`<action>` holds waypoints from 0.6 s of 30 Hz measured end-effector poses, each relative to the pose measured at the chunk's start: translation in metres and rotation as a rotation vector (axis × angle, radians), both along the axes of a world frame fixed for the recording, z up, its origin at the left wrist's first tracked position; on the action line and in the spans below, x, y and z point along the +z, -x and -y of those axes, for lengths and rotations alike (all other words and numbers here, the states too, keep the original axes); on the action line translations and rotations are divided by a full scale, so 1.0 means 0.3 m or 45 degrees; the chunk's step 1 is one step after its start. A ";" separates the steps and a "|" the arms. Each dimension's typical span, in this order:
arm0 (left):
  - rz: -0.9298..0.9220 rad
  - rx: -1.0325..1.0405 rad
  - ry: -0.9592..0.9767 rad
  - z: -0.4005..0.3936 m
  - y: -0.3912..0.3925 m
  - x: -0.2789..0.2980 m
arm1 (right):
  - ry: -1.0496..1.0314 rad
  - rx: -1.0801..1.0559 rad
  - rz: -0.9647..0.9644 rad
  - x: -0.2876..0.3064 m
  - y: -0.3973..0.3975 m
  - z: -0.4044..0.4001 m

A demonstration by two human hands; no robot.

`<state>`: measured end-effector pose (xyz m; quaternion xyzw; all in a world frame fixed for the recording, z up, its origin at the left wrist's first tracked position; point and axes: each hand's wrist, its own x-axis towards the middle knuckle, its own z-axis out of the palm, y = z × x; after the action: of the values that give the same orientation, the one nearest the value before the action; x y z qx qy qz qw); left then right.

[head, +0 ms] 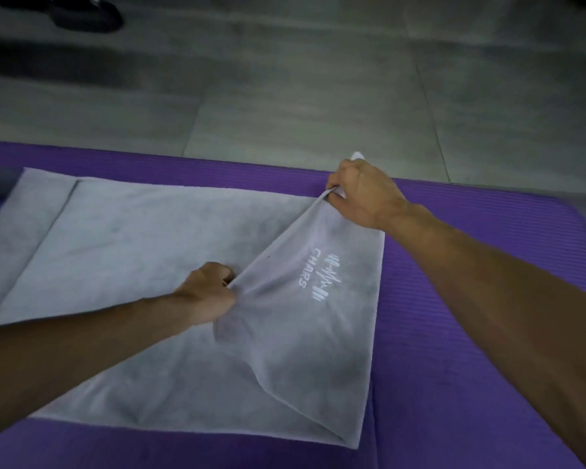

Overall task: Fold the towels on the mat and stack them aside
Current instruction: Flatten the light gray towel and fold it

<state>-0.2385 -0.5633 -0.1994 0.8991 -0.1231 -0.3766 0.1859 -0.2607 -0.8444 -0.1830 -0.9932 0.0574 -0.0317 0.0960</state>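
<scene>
At twelve o'clock, beyond the mat (471,333), grey floor tiles (318,79), blurred. At eleven o'clock, a dark shape (82,13), cut off by the top edge; possibly a shoe, too smeared to tell. Spread flat across the purple mat, a pale grey towel (132,248), its nine o'clock end running out of view, with a second layer or fold showing along that side. Lifted and turned over toward the middle, the three o'clock end of the towel, white logo (318,277) facing up. Right hand (362,194) at one o'clock, fingers curled and pinching the far corner, a tip of cloth poking out above the knuckles. Left hand (210,292) at centre, fingers clenched round the near corner; fingertips hidden under cloth.
</scene>
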 end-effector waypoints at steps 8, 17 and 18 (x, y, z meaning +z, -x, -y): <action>0.207 0.475 0.452 -0.429 -0.038 -0.011 | 0.103 0.157 -0.078 0.094 -0.357 -0.402; 0.111 0.918 0.703 -0.839 -0.185 0.056 | 0.049 0.246 -0.162 0.149 -0.730 -0.904; 0.124 0.939 0.706 -0.878 -0.207 0.060 | 0.051 0.259 -0.172 0.155 -0.776 -0.959</action>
<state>-0.1762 -0.2998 -0.1813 0.8160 0.1003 -0.1954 0.5348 -0.0279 -0.5566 -0.1366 -0.9955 -0.0380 0.0439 0.0748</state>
